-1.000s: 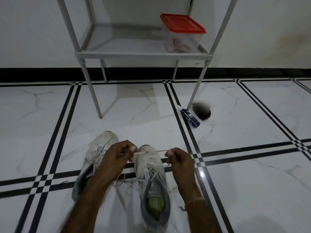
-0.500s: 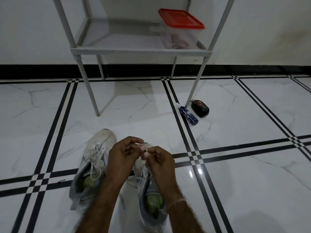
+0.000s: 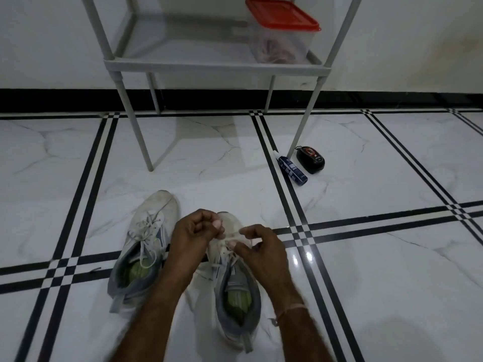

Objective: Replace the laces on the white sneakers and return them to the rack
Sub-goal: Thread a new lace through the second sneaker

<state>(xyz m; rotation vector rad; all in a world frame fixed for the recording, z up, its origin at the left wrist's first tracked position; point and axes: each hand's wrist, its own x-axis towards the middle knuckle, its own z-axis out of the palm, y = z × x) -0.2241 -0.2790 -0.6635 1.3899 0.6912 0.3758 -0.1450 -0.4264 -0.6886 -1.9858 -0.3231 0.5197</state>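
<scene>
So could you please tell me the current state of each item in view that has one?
Clear plastic box with red lid: closed, on grey rack shelf.
Left white sneaker: laced, untied, on floor.
Right white sneaker: lace being worked.
Left hand: grip pinching white lace.
Right hand: grip pinching lace.
Blue tube: lying flat.
</scene>
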